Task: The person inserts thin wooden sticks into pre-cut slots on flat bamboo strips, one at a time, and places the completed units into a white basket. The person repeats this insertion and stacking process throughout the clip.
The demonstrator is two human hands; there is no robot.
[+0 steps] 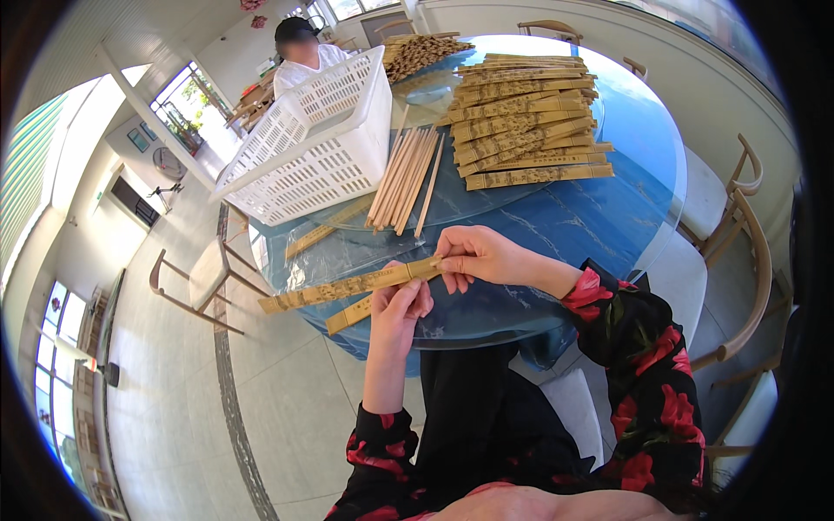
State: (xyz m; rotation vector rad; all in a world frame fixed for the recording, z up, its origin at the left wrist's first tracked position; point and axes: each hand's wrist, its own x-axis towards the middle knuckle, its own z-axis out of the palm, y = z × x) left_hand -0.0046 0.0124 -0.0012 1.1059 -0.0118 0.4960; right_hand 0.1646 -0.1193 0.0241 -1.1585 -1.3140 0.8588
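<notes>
A long tan paper chopstick sleeve (339, 287) with dark printing is held slantwise over the near edge of the table. My left hand (400, 309) is closed around its middle, with thumb and fingers pinching it. The sleeve's right end is pinched between the thumb and fingers of my right hand (474, 257). Beneath the held sleeve another tan sleeve (349, 318) juts out at the table edge, partly hidden by my left hand. Beyond my hands, bare wooden chopsticks (405, 180) lie in a loose bunch. At far right, many printed sleeves (524, 130) are piled up.
A white slotted plastic basket (323, 187) stands on the left of the round blue-covered table (556, 234). One more sleeve (313, 240) lies before it. At the back is another heap of sleeves (421, 56), near a seated person (304, 69). Wooden chairs (208, 273) surround the table.
</notes>
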